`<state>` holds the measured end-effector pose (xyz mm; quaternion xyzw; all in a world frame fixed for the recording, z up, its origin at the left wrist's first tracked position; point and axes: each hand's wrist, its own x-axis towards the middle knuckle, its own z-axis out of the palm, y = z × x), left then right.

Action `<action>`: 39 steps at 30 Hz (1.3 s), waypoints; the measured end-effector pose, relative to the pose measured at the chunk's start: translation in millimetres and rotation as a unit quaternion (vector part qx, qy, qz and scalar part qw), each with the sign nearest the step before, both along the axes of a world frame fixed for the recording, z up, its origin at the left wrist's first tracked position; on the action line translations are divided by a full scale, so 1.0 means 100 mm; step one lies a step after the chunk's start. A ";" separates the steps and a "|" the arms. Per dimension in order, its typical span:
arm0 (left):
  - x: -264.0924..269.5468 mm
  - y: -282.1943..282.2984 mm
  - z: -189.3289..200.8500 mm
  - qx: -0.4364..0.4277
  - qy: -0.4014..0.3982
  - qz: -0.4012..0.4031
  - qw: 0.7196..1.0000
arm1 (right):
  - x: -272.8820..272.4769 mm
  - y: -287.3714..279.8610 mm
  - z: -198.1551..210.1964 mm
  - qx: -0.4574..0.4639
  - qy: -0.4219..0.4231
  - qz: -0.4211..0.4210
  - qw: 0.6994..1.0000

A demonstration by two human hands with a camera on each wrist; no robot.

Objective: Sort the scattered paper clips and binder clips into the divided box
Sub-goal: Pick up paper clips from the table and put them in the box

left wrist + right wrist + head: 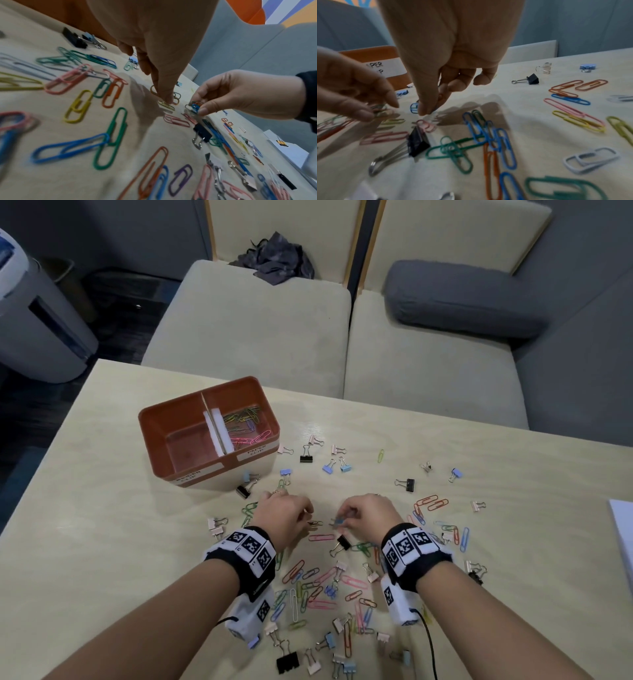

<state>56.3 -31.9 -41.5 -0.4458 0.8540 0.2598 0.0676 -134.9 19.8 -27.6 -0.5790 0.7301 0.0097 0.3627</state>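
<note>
Paper clips (322, 583) lie scattered on the table (479, 542); light, thin, slippery wire, best pinched edgewise. Right hand (368, 513) pinches several small clips; left hand (284, 513) fingertips nip another.

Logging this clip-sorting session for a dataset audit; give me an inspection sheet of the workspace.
Surface: pale wooden table, strewn with clips.
Job's things: divided box; paper clips in its right compartment, left one looks empty.
Clutter: white sheet at the right edge.
Grippers: left hand fingering small clips on the table; right hand pinches small clips.
Cables: black lead from the right wrist unit.
Surroundings: cream chairs, grey cushion.
</note>
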 end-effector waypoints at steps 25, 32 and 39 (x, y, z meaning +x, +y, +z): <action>-0.17 0.02 -0.03 0.000 -0.058 -0.049 0.997 | 0.17 0.21 -0.02 -0.019 0.066 0.025 0.997; 0.00 -0.12 0.28 -0.014 0.035 0.010 0.999 | 0.16 0.11 0.09 -0.013 0.021 0.009 1.000; 0.45 -0.79 0.93 -0.141 0.104 0.142 0.974 | 0.29 -0.34 0.46 -0.111 -0.109 -0.031 0.987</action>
